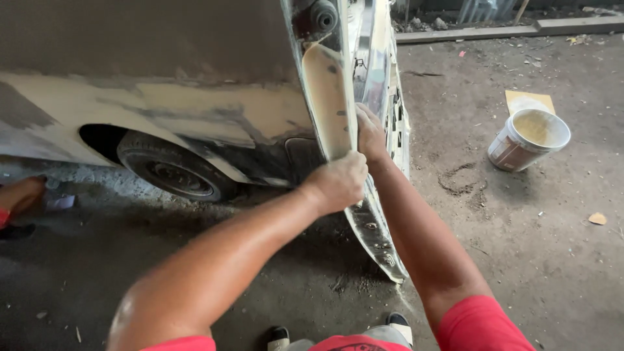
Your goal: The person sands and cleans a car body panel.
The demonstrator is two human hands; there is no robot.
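Observation:
I look down at the rear corner of a car body (162, 52) patched with beige filler. My left hand (338, 182) is closed in a fist against the filler-coated corner edge (328, 97), its fingers hidden, so what it holds cannot be made out. My right hand (370, 133) lies flat on the other side of that same edge, fingers pressed on the panel. Both forearms reach forward from red sleeves. The rear wheel (170, 172) sits in its arch to the left.
A white bucket (528, 138) of beige paste stands on the dirt floor at right, with a yellowish sheet (530, 99) behind it. Another person's limb (19, 195) shows at the left edge. My shoes (338, 335) stand at the bottom.

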